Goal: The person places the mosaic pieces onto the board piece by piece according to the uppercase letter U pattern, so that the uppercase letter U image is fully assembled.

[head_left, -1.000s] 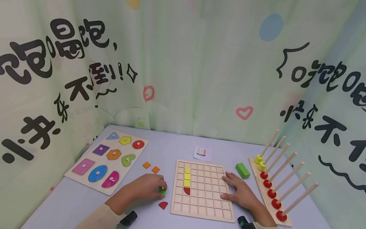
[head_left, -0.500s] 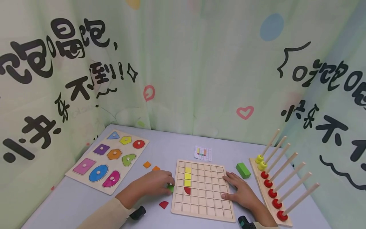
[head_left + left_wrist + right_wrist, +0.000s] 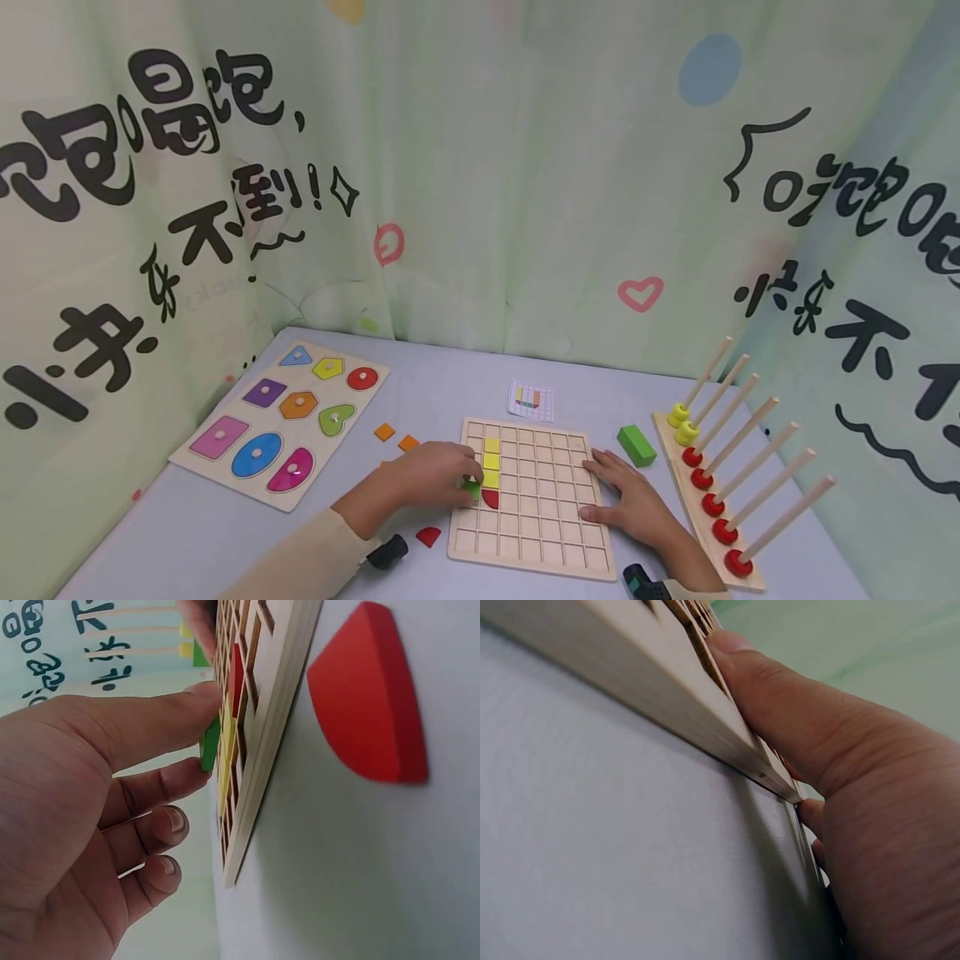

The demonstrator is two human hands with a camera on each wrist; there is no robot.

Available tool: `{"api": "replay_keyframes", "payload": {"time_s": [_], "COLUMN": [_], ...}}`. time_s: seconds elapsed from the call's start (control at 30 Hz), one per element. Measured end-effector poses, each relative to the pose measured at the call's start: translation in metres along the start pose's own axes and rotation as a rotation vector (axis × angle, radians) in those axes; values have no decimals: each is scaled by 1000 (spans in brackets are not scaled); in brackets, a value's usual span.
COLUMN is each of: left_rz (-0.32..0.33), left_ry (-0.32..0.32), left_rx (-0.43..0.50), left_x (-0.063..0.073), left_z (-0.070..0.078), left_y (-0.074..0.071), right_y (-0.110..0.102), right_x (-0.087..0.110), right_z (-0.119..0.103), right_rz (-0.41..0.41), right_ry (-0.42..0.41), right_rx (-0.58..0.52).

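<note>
A small green tile is pinched between the thumb and forefinger of my left hand, over the left side of a wooden grid board. In the left wrist view the green tile sits tilted close to the board's surface, the other fingers bent loosely. Yellow tiles stand in a column on the grid, with a red rounded piece directly below them. My right hand rests along the board's right edge. Its thumb lies on the top face, the other fingers partly hidden.
A loose red rounded piece lies left of the board, orange tiles farther back. Behind the board is a pattern card. A shape puzzle stands left; a green block and peg rack are right.
My left hand has carried the green tile rightward from the table beside the board to above its left columns. My right hand stays on the board's edge.
</note>
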State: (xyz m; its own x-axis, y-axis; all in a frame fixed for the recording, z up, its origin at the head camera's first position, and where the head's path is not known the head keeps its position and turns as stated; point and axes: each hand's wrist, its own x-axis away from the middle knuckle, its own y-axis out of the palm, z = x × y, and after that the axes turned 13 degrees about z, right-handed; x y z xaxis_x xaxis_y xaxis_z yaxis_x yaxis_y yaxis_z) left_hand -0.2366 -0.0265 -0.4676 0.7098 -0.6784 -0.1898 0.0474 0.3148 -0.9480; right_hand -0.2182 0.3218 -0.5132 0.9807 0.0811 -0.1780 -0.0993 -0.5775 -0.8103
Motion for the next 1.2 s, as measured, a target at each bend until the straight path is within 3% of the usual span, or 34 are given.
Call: {"api": "replay_keyframes", "payload": {"time_s": [0.17,0.73,1.2], "left_rz": [2,9,11], "left_ry": [-2,80,144], "left_rx": [-4,-38,-24], "left_x": [-6,-26,-31], "left_z": [4,15,21], "left_y": [2,12,21], "right_y": [1,-1,0], "right_x": [0,-1,0], "right_z": [1,0,1], "right_rz": [5,-2,-5], "right_ry": [0,3,-11], "right_rx": [0,6,-3]}}
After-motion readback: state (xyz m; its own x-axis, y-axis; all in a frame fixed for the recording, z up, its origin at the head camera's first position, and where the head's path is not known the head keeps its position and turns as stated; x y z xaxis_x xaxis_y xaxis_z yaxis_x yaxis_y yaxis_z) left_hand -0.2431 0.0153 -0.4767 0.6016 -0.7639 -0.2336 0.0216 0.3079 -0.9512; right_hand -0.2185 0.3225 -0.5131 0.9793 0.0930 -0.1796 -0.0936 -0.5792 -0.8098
